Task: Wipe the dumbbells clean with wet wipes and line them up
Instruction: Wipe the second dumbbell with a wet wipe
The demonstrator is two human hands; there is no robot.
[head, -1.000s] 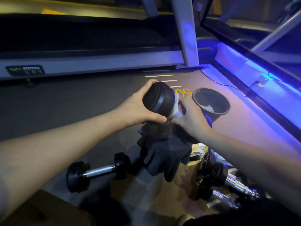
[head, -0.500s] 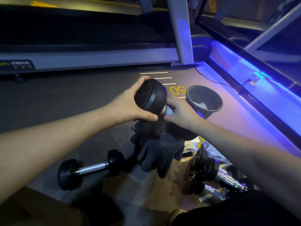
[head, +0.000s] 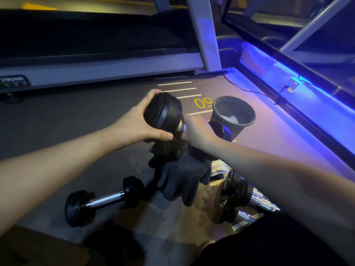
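Note:
My left hand [head: 137,127] grips the near black head of a dumbbell [head: 163,110] held up above the floor. My right hand [head: 196,129] is curled round its metal bar, where a bit of white wet wipe [head: 182,127] shows between the fingers. The dumbbell's far head [head: 221,131] peeks out behind my right hand. A second dumbbell [head: 103,200] with a chrome bar lies on the floor at lower left. Two more dumbbells [head: 238,196] lie at lower right, partly hidden by my right forearm.
A dark glove [head: 182,175] hangs below my hands. A black bin [head: 234,112] with a used wipe inside stands just right of my hands. A treadmill [head: 96,68] runs along the back. A blue-lit machine base [head: 297,89] and a cable border the right side.
My right hand has slid along the bar toward the near head, covering most of the wipe. The view has shifted slightly; the left hand keeps its grip.

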